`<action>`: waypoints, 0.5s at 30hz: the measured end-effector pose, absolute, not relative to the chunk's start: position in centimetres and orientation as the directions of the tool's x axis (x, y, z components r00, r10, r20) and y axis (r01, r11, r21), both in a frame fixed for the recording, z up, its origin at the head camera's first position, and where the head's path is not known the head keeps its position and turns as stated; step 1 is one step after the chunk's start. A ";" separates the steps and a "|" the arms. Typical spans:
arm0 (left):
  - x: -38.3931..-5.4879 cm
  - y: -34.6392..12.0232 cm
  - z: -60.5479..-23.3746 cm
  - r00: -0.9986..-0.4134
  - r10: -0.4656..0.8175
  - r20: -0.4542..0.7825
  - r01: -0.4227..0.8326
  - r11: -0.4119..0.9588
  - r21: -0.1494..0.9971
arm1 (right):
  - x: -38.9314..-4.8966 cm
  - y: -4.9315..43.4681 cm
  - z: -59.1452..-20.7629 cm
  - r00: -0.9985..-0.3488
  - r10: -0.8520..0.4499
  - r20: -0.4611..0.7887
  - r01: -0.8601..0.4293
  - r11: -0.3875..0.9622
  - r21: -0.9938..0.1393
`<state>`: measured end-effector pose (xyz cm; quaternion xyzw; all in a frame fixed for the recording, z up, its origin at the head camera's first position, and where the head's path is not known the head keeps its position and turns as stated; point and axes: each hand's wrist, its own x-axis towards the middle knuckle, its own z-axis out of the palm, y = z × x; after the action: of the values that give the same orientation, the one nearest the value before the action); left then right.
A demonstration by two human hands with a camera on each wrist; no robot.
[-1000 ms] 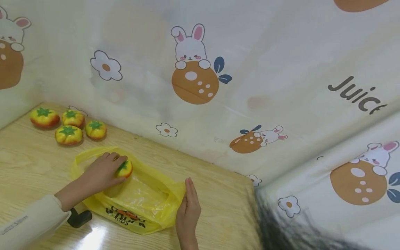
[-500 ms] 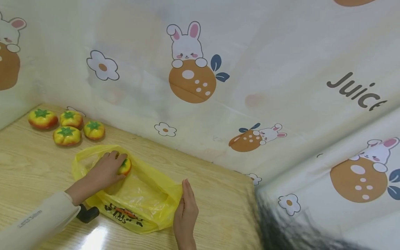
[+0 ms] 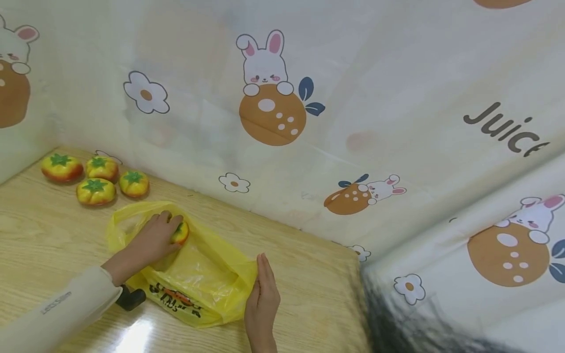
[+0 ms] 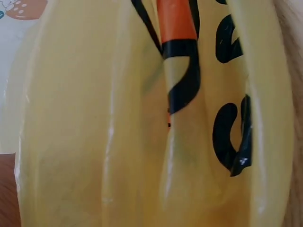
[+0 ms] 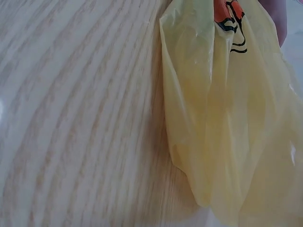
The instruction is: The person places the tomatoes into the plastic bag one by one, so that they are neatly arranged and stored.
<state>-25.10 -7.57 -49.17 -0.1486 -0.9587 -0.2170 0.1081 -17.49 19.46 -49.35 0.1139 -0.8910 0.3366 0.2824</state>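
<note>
Plainly, the left hand [image 3: 150,242] had its fingers curled round a yellow-red fruit [image 3: 182,232] within the opening of a yellow plastic bag [image 3: 207,279], hiding most of it. The right hand [image 3: 262,304] lay against the bag's right end, fingers straight. Four similar fruits [image 3: 95,192] with green, star-shaped tops sat clustered behind the bag, toward the far left corner of the wood-grain desk [image 3: 309,294]. A black object [image 3: 130,297] showed beside the cuff of a pale sleeve [image 3: 66,309], and blurred dark hair [image 3: 393,318] blocked part of the lower right. On the rabbit-printed wall covering [image 3: 190,63], "Juice" was legible, its last letter cut off. Creases broke the bag's black print, though "KIDS" could be read; the sleeve's lettering was blurred.
</note>
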 end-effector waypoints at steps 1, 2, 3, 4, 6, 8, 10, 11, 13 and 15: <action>-25.0 -7.6 -49.3 -0.932 0.236 0.276 0.332 0.861 0.385 | -17.6 19.4 -49.3 -0.817 -0.012 0.576 -0.390 0.748 -0.537; -24.9 -7.6 -49.4 -0.930 0.235 0.283 0.335 0.859 0.388 | -17.7 19.4 -49.2 -0.817 -0.010 0.576 -0.388 0.749 -0.537; -24.7 -7.7 -49.4 -0.924 0.237 0.301 0.345 0.856 0.384 | -17.8 19.5 -49.0 -0.818 -0.007 0.575 -0.387 0.746 -0.542; -24.6 -7.7 -49.4 -0.914 0.241 0.326 0.360 0.852 0.381 | -18.0 19.6 -48.9 -0.818 -0.002 0.575 -0.388 0.741 -0.548; -24.1 -7.8 -49.2 -0.893 0.244 0.379 0.390 0.840 0.378 | -18.4 19.8 -48.7 -0.814 0.008 0.580 -0.387 0.737 -0.554; -23.6 -8.0 -48.5 -0.864 0.241 0.442 0.423 0.822 0.380 | -18.9 20.0 -48.5 -0.811 0.019 0.584 -0.389 0.728 -0.564; -22.9 -8.3 -47.7 -0.837 0.225 0.499 0.449 0.804 0.390 | -19.3 20.3 -48.4 -0.811 0.028 0.584 -0.389 0.719 -0.576; -22.5 -8.5 -47.2 -0.825 0.213 0.524 0.459 0.793 0.400 | -19.5 20.4 -48.4 -0.808 0.032 0.588 -0.392 0.715 -0.578; -21.9 -8.8 -46.3 -0.796 0.192 0.574 0.483 0.773 0.412 | -19.8 20.6 -48.4 -0.803 0.035 0.594 -0.403 0.703 -0.586; -21.3 -9.2 -45.7 -0.773 0.176 0.610 0.498 0.763 0.411 | -20.0 20.7 -48.4 -0.797 0.039 0.603 -0.416 0.688 -0.594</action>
<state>-21.34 -9.23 -45.68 -0.1880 -0.8962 -0.2882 0.2800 -20.02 20.67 -48.43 0.1087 -0.8686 0.3794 0.2996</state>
